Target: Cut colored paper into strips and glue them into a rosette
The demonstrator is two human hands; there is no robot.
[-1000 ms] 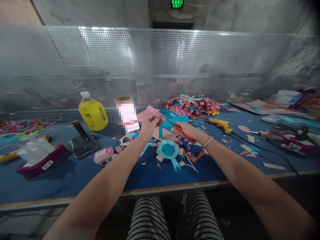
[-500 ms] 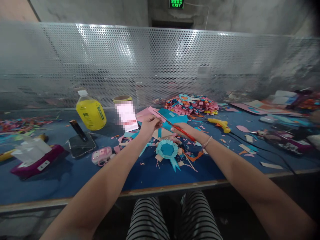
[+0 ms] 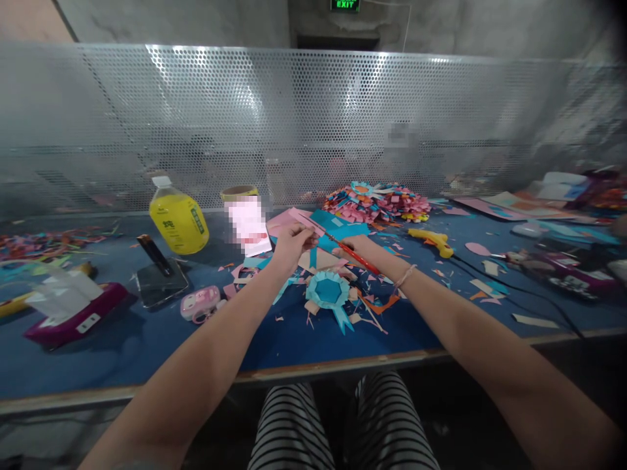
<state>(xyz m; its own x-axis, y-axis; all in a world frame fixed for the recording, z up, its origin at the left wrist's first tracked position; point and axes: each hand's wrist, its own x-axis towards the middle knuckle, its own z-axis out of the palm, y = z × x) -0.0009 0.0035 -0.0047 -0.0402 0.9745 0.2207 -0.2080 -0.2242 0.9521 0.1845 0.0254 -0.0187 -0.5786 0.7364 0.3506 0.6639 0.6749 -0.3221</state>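
Note:
Pink paper (image 3: 307, 220) is pinched in the fingers of my left hand (image 3: 295, 247). My right hand (image 3: 361, 250) is closed round a pair of red-handled scissors (image 3: 359, 256), whose blades point left at the pink paper, near my left fingertips. Below both hands lies a light blue paper rosette (image 3: 328, 291) with a darker blue middle and two ribbon tails, among paper scraps. Blue paper (image 3: 343, 228) lies flat just behind the scissors. How far the blades are apart is too small to tell.
A heap of coloured paper pieces (image 3: 377, 201) stands behind. To the right lies a yellow glue gun (image 3: 431, 242) with a cord. Leftward are a bottle of yellow liquid (image 3: 179, 222), a phone on a stand (image 3: 161, 284), a pink case (image 3: 200, 302) and a purple tissue box (image 3: 78, 321).
The scissors and my right hand have shifted slightly left and up along the pink paper. My left hand keeps its pinch; the rosette lies as before.

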